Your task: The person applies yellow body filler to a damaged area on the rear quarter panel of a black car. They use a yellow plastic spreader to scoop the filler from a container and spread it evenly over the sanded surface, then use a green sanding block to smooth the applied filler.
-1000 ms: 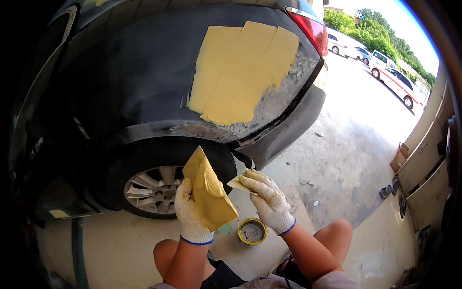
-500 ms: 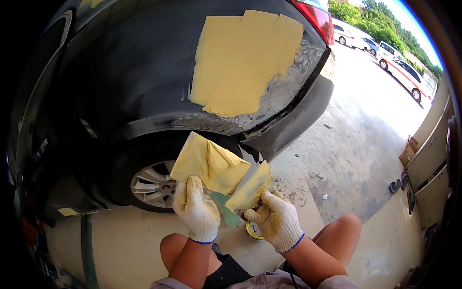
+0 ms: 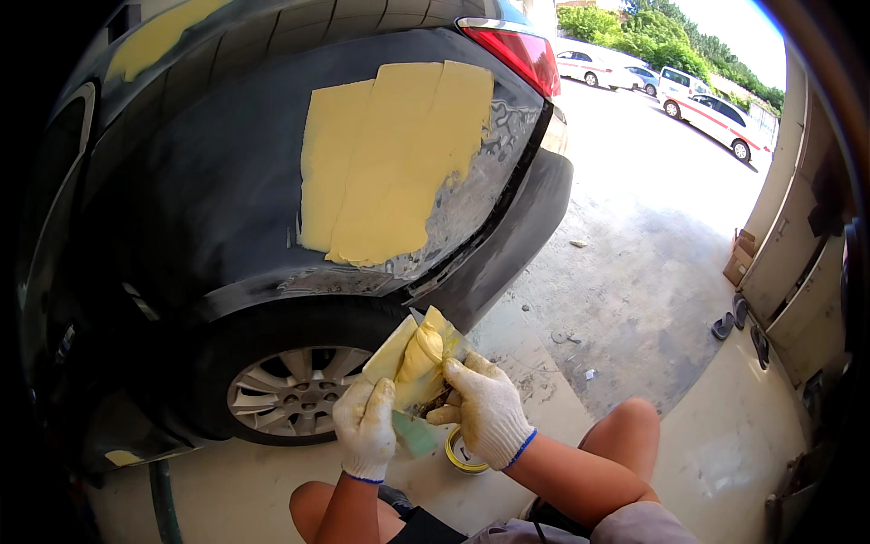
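In my left hand, in a white knit glove with blue cuff trim, is a flat yellow-smeared board. The fingers and thumb close on its lower edge. My right hand, gloved alike and stained yellow, grips a putty spreader, partly hidden by its fingers. The spreader lies against the board, with a lump of yellow body filler between. Beyond both hands is the dark car's rear side panel, bearing a broad patch of filler with ridged strokes and a sanded, patchy area beside it.
Just beyond the board is the rear wheel. Below my right hand stands a round tin with a yellow rim, near a green sheet. Slippers and a cardboard box lie at right. Parked white cars show outside.
The board and spreader, apart before, now meet, and the lump shows between them. Both hands sit slightly lower and closer together. The view has shifted, moving the car left in the picture.
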Available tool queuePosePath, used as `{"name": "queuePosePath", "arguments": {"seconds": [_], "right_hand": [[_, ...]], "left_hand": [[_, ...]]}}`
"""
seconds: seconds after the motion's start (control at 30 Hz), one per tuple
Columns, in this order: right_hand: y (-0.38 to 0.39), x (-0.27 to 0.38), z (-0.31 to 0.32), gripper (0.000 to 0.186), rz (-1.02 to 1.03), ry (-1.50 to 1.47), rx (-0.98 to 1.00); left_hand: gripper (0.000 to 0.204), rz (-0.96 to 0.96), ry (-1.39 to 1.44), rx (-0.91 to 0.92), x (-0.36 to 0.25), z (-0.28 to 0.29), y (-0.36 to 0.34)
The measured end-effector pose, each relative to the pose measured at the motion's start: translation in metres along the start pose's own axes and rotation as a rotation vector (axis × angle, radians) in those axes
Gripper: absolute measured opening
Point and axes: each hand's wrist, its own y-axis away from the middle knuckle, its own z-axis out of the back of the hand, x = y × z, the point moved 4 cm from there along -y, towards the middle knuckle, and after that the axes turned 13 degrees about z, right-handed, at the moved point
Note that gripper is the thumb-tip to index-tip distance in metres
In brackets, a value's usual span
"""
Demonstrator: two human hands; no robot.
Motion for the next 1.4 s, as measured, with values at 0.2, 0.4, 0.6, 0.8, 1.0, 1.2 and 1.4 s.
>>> {"name": "queuePosePath", "arguments": {"seconds": [0.2, 0.4, 0.6, 0.8, 1.0, 1.2, 1.4], "right_hand": [[-0.026, 0.028, 0.026, 0.041, 0.142, -0.028, -0.017], [-0.055, 0.039, 0.082, 0.042, 0.150, -0.212, -0.134], [-0.072, 0.036, 0.106, 0.045, 0.130, -0.314, -0.217], [-0.119, 0.073, 0.089, 0.045, 0.342, -0.241, -0.106], [-0.182, 0.171, 0.009, 0.032, 1.026, 0.293, -0.073], [-0.230, 0.241, -0.042, 0.045, 1.806, 1.179, -0.298], [-0.235, 0.161, -0.032, 0.055, 1.688, 1.371, -0.323]], "left_hand": [[0.028, 0.174, 0.143, 0.021, 0.000, 0.014, -0.015], [0.023, -0.490, -0.739, 0.074, -0.030, -0.007, -0.055], [0.019, -0.668, -0.970, 0.142, -0.008, -0.058, -0.087], [0.019, -0.694, -1.039, 0.152, 0.004, -0.084, -0.061], [0.019, -0.734, -1.098, 0.055, 0.032, -0.078, -0.092], [0.022, -0.763, -1.110, 0.066, 0.033, -0.070, -0.108], [0.024, -0.785, -1.087, 0.084, 0.035, -0.071, -0.111]]}}
